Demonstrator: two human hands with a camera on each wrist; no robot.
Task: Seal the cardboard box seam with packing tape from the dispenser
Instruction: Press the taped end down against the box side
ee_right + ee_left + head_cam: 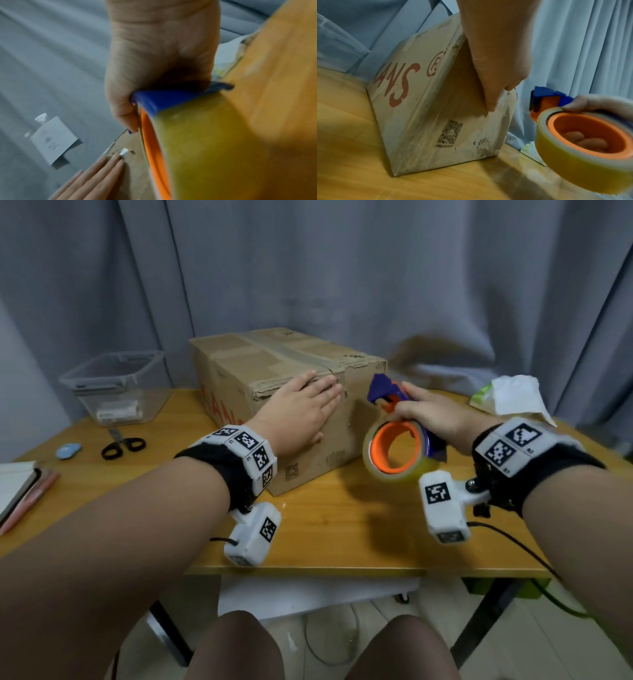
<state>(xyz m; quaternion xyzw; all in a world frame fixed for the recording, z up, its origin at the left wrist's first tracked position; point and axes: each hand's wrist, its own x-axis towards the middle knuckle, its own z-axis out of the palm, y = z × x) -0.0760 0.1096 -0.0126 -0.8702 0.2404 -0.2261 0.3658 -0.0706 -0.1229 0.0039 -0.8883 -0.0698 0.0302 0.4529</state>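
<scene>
A brown cardboard box (239, 371) (436, 121) stands on the wooden table (325, 525), with a strip of tape along its top seam (291, 354). My left hand (301, 405) (493, 60) lies flat with straight fingers over the box's near top edge and front face. Just right of the box, my right hand (428, 409) (154, 60) grips a blue and orange tape dispenser (394, 440) (583, 142) (197, 148) loaded with a clear yellowish roll. The dispenser's blue head (383, 388) hovers beside the box's right top corner, apart from it.
A clear plastic tub (116, 385) sits at the back left, with black scissors (123, 445) and a small blue object (68, 450) in front of it. A notebook (17, 487) lies at the left edge, white paper (513, 395) at the back right. Grey curtains (342, 268) hang behind.
</scene>
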